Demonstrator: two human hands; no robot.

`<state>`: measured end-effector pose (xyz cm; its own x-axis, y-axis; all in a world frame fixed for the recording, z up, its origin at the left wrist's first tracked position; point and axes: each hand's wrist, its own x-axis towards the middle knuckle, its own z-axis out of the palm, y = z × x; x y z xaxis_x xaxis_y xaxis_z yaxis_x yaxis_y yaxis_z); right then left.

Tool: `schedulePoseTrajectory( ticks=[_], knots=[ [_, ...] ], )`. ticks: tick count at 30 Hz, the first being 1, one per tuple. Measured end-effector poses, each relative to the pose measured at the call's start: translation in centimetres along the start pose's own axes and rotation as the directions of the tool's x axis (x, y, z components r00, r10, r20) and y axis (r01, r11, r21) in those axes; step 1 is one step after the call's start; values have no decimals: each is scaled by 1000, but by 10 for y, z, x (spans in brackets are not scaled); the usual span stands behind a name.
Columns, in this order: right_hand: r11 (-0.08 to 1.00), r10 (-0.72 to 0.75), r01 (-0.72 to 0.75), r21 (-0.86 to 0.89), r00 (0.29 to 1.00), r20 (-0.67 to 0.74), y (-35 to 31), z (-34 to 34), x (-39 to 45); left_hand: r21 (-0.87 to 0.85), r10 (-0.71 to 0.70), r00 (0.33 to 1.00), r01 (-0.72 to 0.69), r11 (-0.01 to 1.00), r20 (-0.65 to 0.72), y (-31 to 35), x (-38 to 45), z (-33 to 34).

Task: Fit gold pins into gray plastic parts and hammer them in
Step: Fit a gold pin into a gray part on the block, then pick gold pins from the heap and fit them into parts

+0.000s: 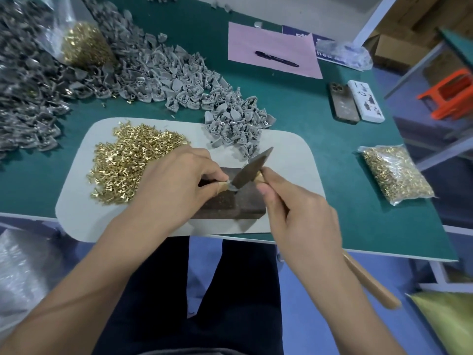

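The right hand (294, 208) grips a wooden-handled metal hammer (252, 167) over the gray plastic part (231, 187) that the left hand (176, 180) pinches on the dark block (230, 203); heaps of gray parts at 11 o'clock look unfinished, so much remains

A green-topped table (332, 155) stands on blue floor (409, 80), an orange stool (450, 93) beside it.

Even overhead light; soft shadows; wide-angle edge distortion.

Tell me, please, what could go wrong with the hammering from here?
The left hand pinches the gray part right under the hammer, so a stray blow could hit its fingertips. The part sits near the block edge and might skip into the pins.
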<state>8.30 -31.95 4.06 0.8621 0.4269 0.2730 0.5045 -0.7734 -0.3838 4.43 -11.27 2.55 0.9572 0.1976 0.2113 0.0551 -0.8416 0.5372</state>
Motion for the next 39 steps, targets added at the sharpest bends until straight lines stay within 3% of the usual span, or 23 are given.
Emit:
schedulePoseTrajectory(
  ticks=[5,10,13,17,19,21,23,26,30,34,39],
  knots=[
    [986,160,-161,29,986,39,17,1,8,-10,3,1000,-3,1000,10,1,1,-1],
    [933,349,-352,-79,936,-49,38,12,17,-14,-15,999,15,1000,39,1,1,-2],
    [914,374,-379,-146,925,-63,47,20,17,-23,-28,998,29,999,54,1,2,-3],
    [901,317,-320,-293,946,-60,46,27,11,-22,-22,998,23,999,64,2,0,-5],
    [906,312,-316,-282,948,-61,43,28,12,-15,-13,998,14,1000,60,2,-2,-6],
    [943,291,-303,-137,951,-104,35,24,15,-59,-22,997,26,998,67,1,-5,-5],
    [978,182,-167,126,976,-123,21,18,18,-197,-48,994,67,978,96,-2,-8,-5],
    [910,14,-2,414,1000,-25,-12,10,19,-372,-78,993,106,922,89,-6,-13,-7],
    [919,-93,78,387,995,20,-46,11,19,-461,-132,991,100,882,-38,-18,-24,-20],
    [898,-150,115,425,987,49,-73,25,32,-494,-193,979,136,859,-66,-39,-36,-36],
    [866,-227,142,479,966,124,-111,57,49,-474,-338,927,226,851,-164,-73,-56,-55]
  ],
)
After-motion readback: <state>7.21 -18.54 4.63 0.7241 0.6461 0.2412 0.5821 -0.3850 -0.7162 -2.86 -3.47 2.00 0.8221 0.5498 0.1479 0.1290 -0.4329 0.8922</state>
